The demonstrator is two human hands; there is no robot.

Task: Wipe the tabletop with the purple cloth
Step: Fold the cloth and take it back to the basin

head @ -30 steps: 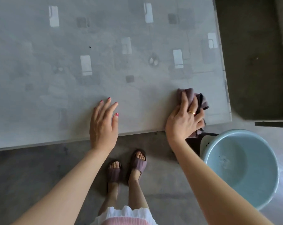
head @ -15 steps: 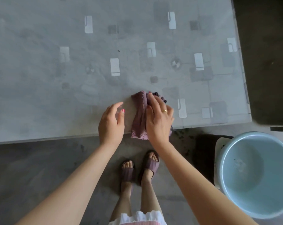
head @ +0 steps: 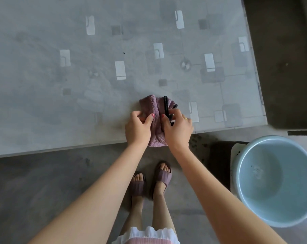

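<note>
The left hand [head: 137, 128] has joined the right hand [head: 178, 128] gripping the purple cloth [head: 153, 110].

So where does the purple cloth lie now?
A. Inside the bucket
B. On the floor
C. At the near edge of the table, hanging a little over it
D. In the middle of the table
C: the cloth lies bunched at the table's near edge, its lower end past the edge, held by both hands.

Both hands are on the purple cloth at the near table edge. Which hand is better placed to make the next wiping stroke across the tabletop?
Probably the right hand: it covers more of the purple cloth and pinches its dark trim. The left hand only holds the cloth's left side, so it can let go and steady on the tabletop.
</note>
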